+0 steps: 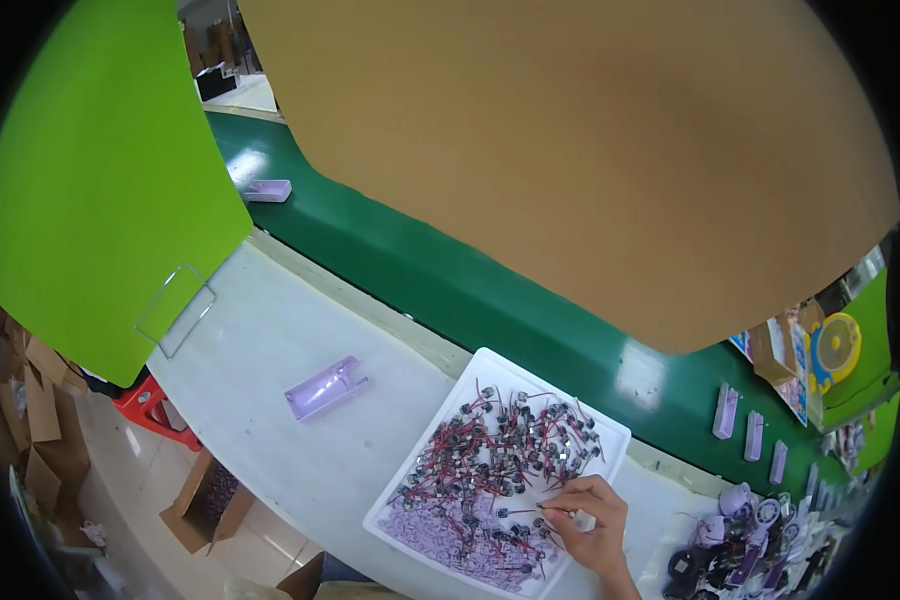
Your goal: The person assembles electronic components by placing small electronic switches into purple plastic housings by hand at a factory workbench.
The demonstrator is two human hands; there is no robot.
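Note:
Over the right side of a white tray, my right hand has thumb and forefinger pinched together. At the fingertips is a small dark part with a thin red wire; its exact kind is too small to make out. Many similar dark parts with red wires lie heaped in the tray. Nearer the tray's front edge are many small pale purple plastic pieces. To the left of the tray, a purple plastic housing lies on the white tabletop. My left hand is out of view.
Beyond the table runs a green conveyor belt carrying several purple housings. A brown board blocks the far view; a green board stands left. Mixed purple and black parts are piled at right. A cardboard box is on the floor.

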